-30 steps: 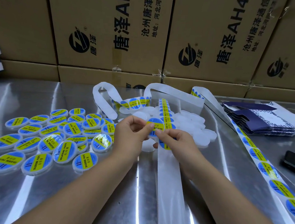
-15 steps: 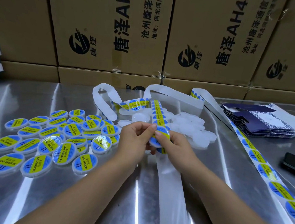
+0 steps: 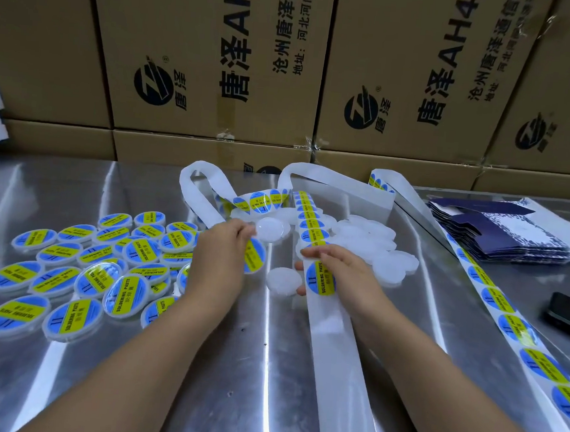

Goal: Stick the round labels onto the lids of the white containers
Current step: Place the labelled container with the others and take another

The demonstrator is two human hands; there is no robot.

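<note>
Roughly halfway, I'd say: a big pile of labelled containers (image 3: pixel 78 267) sits near the bench's (image 3: pixel 265 367) left edge, with blank containers (image 3: pixel 370 243) heaped at the back middle. The left hand (image 3: pixel 221 255) fingers curl round what looks like a labelled container (image 3: pixel 256 256), and the right hand (image 3: pixel 343 275) pinches the label strip (image 3: pixel 319 280).

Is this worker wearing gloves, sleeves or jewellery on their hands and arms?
No. The left hand and right hand are bare, without gloves, and no rings show. Both forearms are uncovered to the picture's edge: no sleeves, watch or bracelet.
</note>
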